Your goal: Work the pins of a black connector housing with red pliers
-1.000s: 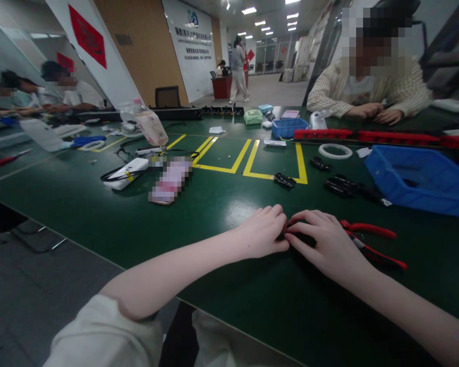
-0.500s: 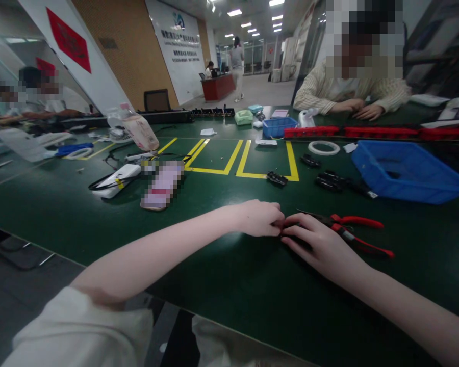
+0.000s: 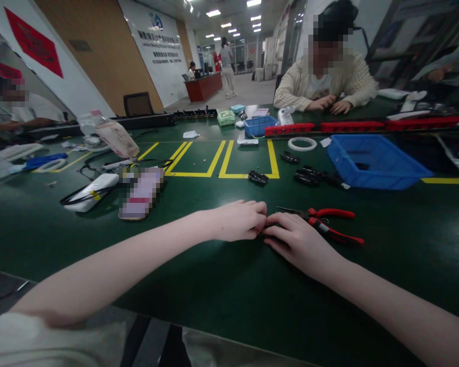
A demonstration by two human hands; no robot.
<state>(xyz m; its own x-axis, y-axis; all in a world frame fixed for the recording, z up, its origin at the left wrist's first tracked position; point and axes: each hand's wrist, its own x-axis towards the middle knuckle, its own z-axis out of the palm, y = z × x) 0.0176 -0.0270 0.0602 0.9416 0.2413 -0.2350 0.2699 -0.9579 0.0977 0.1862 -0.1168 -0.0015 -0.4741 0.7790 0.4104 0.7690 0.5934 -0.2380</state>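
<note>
My left hand (image 3: 245,220) and my right hand (image 3: 292,235) meet fingertip to fingertip low over the green table (image 3: 199,285). The left fingers are curled into a pinch, and the right fingers bend in against them. Something small and dark seems to lie between the fingertips, mostly hidden, so its kind cannot be made out. Just beyond my right hand lie long-nose pliers (image 3: 317,216) with red handles, their jaws pointing left. Small black plastic parts (image 3: 258,177) rest farther up the table, with a larger black cluster (image 3: 309,176) to the right.
A blue bin (image 3: 375,168) stands at the right. Left lie a phone (image 3: 142,193), a white power bank (image 3: 94,192) with a black cable, and a tilted bottle (image 3: 117,135). Yellow tape (image 3: 248,176) marks the table; a white tape roll (image 3: 302,144) lies beyond. A person (image 3: 325,81) sits opposite.
The camera view has turned slightly right, so everything sits farther left in the picture. My hands keep the same fingertip contact, and the pliers stay beside my right hand.
</note>
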